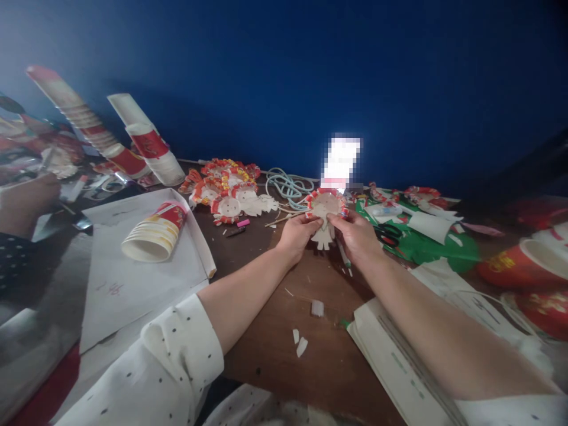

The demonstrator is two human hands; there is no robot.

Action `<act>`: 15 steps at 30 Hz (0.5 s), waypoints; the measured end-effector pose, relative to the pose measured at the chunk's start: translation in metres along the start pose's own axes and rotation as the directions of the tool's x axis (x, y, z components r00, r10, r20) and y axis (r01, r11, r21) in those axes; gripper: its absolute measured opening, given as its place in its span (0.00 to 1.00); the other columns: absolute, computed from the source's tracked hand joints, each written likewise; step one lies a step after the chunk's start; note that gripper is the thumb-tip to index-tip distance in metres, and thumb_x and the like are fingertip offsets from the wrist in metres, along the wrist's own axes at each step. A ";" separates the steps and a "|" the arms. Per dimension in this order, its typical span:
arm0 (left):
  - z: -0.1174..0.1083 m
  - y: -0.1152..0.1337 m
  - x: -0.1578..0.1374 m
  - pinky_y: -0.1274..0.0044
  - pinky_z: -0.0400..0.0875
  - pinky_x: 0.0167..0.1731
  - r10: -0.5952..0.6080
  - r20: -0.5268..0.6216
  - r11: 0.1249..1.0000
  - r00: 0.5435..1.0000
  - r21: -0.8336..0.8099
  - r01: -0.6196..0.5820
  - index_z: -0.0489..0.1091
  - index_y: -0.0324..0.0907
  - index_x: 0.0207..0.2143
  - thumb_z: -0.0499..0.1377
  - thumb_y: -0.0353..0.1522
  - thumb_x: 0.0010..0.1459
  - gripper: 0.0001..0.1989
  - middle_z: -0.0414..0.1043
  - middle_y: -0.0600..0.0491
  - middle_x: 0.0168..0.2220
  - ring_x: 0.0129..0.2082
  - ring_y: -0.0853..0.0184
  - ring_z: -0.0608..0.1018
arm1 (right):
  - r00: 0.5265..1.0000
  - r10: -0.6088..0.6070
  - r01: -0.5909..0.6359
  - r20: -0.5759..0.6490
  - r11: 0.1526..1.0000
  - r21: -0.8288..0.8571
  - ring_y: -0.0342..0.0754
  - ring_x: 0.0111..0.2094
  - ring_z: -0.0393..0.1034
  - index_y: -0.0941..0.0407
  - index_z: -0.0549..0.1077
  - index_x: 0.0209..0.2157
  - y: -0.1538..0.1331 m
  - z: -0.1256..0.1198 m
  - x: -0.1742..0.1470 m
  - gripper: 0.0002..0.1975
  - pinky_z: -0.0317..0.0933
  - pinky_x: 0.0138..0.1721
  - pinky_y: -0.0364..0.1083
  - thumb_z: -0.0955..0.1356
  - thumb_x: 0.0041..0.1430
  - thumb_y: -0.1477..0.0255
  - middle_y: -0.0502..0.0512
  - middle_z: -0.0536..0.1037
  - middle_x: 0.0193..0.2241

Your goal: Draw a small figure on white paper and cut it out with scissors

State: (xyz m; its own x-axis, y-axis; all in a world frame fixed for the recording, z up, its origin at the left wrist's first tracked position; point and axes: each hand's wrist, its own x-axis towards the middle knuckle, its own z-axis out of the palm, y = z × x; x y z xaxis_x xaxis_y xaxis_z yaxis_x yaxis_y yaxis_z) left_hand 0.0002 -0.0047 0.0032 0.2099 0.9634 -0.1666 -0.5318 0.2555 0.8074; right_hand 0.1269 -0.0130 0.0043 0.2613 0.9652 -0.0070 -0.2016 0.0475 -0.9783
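A paper-cup figure (323, 242) is held up between my two hands, above the table. It has a round pale middle, a ring of red and white curls around it, and a pale cut-out body below. My left hand (296, 238) pinches its left side with thumb and fingers. On the other side, my right hand (355, 236) grips it, the thumb near the middle. Just under my right hand a thin pale stick-like object (344, 255) shows, and I cannot tell whether the hand touches it. Black-handled scissors (387, 234) lie right of that hand.
Similar curled paper figures (228, 183) pile up at the back, beside coiled pale-blue cord (290, 184). Stacked paper cups (155, 148) lean left. More cups (155, 234) lie on a white box lid (110, 296). A green sheet (448, 251) and a red cup (523, 263) are right. Another person's hand (31, 204) is far left.
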 end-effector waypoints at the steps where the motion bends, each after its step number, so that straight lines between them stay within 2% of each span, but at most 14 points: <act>1: 0.000 0.000 0.000 0.79 0.65 0.30 0.001 -0.001 1.000 1.000 0.004 -0.001 0.75 0.36 0.28 0.71 0.28 0.37 0.12 0.74 0.55 0.23 0.23 0.74 0.72 | 1.000 0.000 0.000 0.004 1.000 -0.002 0.49 0.28 0.75 0.55 0.77 0.33 0.000 0.000 0.000 0.13 0.69 0.35 0.50 0.76 0.43 0.68 0.50 0.80 0.26; 7: -0.002 -0.002 0.002 0.78 0.66 0.32 0.021 0.016 1.000 1.000 0.011 -0.021 0.75 0.36 0.28 0.70 0.29 0.38 0.11 0.74 0.55 0.24 0.25 0.73 0.73 | 1.000 -0.016 0.016 0.004 0.999 -0.030 0.49 0.27 0.74 0.55 0.77 0.34 -0.002 0.000 -0.002 0.13 0.69 0.34 0.49 0.75 0.44 0.67 0.49 0.80 0.26; 15: 0.002 0.003 -0.004 0.78 0.67 0.30 0.004 0.036 0.999 0.999 -0.037 -0.003 0.74 0.36 0.26 0.70 0.30 0.37 0.13 0.73 0.56 0.22 0.22 0.73 0.72 | 0.999 -0.028 0.026 -0.019 0.997 -0.074 0.48 0.28 0.74 0.55 0.76 0.34 -0.005 0.003 -0.005 0.14 0.68 0.34 0.48 0.75 0.44 0.65 0.49 0.80 0.26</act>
State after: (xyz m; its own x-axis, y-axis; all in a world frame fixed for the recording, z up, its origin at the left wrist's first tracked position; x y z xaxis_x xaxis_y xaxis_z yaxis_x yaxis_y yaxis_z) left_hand -0.0006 -0.0077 0.0077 0.2374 0.9609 -0.1424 -0.5621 0.2554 0.7867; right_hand 0.1236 -0.0168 0.0096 0.2848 0.9584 0.0164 -0.1246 0.0540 -0.9907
